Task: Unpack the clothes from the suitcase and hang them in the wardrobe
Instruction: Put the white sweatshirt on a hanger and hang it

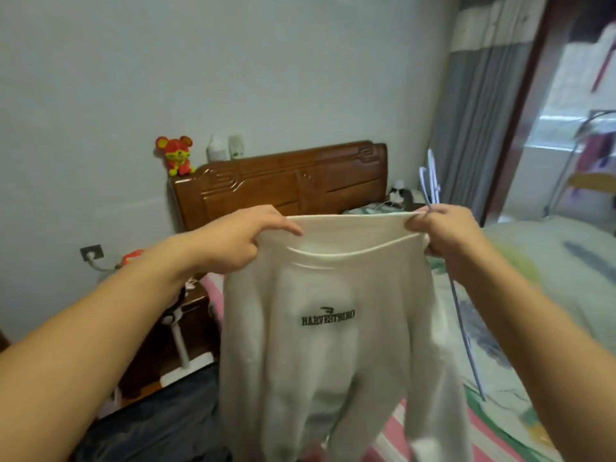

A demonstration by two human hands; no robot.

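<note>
In front of the wooden headboard (293, 181), a white sweatshirt (320, 328) hangs lengthwise downward over the bed (533, 261), neckline stretched open between the left hand (233, 241) and right hand (450, 235), whose fingers grip the collar; the right hand also holds a hanger (433, 191).

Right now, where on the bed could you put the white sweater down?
The bed looks bare on its right side, beyond the right hand, which holds the hanger and the sweater. The striped part below the sweater shows little room. The left hand side is crowded.
</note>
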